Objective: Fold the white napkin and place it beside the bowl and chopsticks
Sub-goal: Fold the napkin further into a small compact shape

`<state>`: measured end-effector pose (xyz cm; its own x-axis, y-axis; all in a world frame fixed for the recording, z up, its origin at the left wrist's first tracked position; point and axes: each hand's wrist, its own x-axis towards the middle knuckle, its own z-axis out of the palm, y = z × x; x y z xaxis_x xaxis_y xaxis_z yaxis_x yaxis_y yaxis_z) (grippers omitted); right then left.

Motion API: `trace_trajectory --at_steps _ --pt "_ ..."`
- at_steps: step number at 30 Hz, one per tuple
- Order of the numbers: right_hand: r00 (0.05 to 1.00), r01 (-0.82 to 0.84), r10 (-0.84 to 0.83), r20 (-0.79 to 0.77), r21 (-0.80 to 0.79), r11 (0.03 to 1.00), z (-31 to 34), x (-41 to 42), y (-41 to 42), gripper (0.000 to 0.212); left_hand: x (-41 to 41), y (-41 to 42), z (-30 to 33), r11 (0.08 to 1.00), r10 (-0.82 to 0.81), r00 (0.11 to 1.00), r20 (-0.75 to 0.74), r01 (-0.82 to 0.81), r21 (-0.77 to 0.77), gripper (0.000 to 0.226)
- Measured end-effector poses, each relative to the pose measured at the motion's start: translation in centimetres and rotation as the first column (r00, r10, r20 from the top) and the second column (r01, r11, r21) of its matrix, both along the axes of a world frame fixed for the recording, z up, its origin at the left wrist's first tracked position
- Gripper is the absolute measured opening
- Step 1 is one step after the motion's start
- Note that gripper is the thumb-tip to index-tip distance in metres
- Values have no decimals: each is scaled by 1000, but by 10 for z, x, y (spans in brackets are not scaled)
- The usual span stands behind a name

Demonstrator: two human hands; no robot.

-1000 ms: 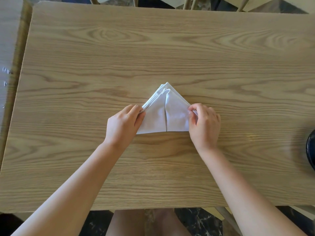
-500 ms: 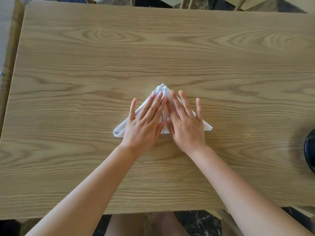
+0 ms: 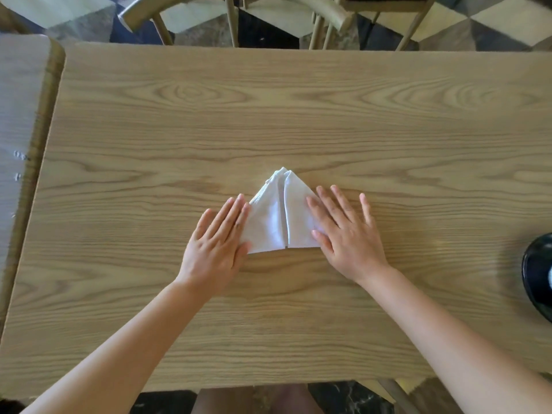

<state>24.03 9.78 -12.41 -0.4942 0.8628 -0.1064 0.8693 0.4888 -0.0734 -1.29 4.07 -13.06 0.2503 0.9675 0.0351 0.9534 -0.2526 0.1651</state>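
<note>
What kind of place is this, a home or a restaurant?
Probably a restaurant or dining room: a wooden table, wooden chairs opposite, a checkered stone floor, and a folded napkin beside a dark bowl.

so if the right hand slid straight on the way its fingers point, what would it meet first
Nothing, apparently: the right hand points up and slightly left across bare table, its inner fingers on the napkin. The way looks free to the far edge.

The black bowl (image 3: 537, 274) is cut off by the right edge.
</note>
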Motion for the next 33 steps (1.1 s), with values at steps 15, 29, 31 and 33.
trace_trajectory --at_steps 15,29,31,33 --pt "966 231 -236 -103 -59 971 16 4 -10 63 5 2 21 997 62 989 138 -55 -59 65" --pt "692 589 -696 -189 -409 697 39 8 4 20 24 111 63 452 656 600 457 172 -875 34" --pt "612 584 -748 -258 -491 647 46 7 3 16 22 114 62 399 697 568 439 202 -894 36" --pt "492 573 -789 -367 -546 611 54 5 0 11 20 117 61 350 726 550 413 222 -910 40"
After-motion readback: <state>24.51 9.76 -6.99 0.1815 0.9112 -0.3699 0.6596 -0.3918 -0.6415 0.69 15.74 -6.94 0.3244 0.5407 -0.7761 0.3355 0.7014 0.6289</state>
